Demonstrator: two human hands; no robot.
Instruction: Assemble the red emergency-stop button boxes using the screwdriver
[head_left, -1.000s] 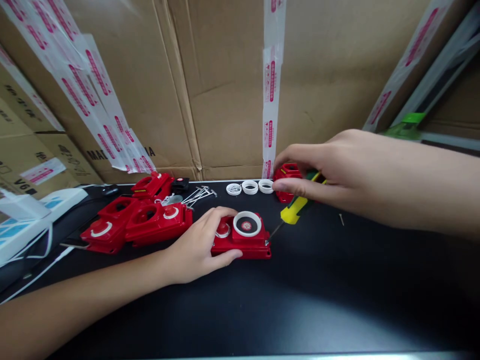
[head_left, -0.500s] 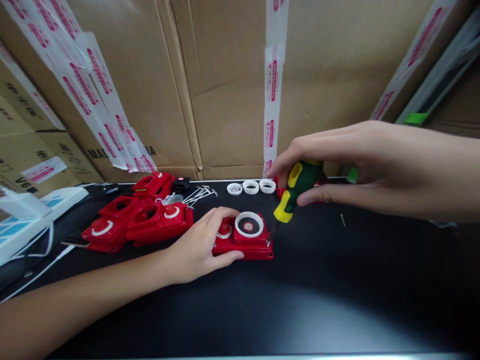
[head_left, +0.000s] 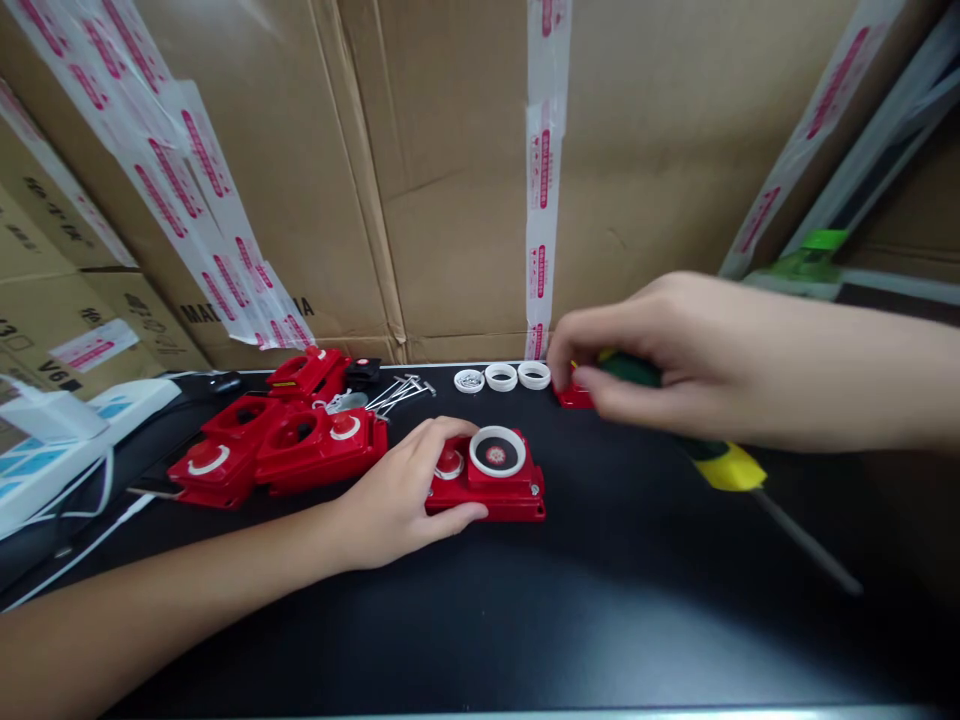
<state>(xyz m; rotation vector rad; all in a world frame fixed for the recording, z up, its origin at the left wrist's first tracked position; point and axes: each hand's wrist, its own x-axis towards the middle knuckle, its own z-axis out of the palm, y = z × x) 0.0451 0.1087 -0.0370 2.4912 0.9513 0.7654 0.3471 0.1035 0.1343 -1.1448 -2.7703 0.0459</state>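
My left hand (head_left: 409,490) is closed around the left part of a red plastic housing (head_left: 517,495) lying flat on the black table. A white ring (head_left: 497,431) surrounds the dark round centre on its top, and a red button (head_left: 449,461) sits beside it near my fingers. A screw (head_left: 535,491) shows at the housing's right side. My right hand (head_left: 660,365), off to the right, grips a green-and-yellow screwdriver (head_left: 729,467). Its shaft points down to the right, away from the housing. Thumb and index finger come close together near a red part (head_left: 574,396).
Several red housings (head_left: 319,455) are piled at the left beside silver T-shaped pins (head_left: 401,392). Along the back edge stand white rings (head_left: 534,375) and a small white dish (head_left: 469,380) of screws. A white power strip (head_left: 124,405) lies far left; cardboard boxes (head_left: 450,200) wall the back.
My right hand has lifted the screwdriver off the housing's screw and turned it, so the shaft now points to the lower right. The left hand and housing stay put.
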